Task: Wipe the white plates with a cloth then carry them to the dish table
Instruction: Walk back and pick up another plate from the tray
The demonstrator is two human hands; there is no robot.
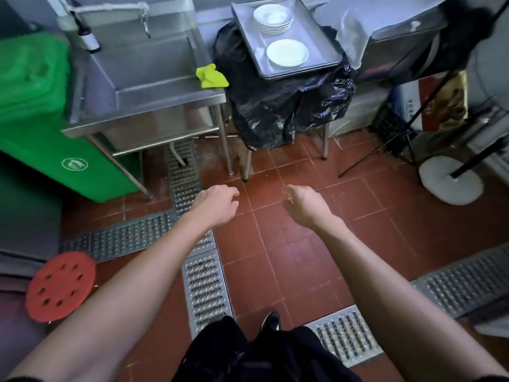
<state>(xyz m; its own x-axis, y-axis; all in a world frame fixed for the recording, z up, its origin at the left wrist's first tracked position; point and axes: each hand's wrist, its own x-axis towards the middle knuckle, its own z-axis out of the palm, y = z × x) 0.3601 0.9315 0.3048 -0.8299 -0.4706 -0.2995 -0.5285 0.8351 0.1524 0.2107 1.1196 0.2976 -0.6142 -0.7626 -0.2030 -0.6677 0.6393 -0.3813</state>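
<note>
Both hands empty: left hand loosely curled, right hand relaxed, both held out over floor at frame centre. White plates stacked on metal tray at upper centre, single plate laid apart, likely for wiping. Yellow-green cloth left on sink edge, just left of tray, not yet picked up.

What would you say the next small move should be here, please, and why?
Probably reach the left hand forward for the yellow cloth on the sink corner. Both hands hold nothing, the right hand included, and the plates sit on the tray, so wiping needs the cloth first.
</note>
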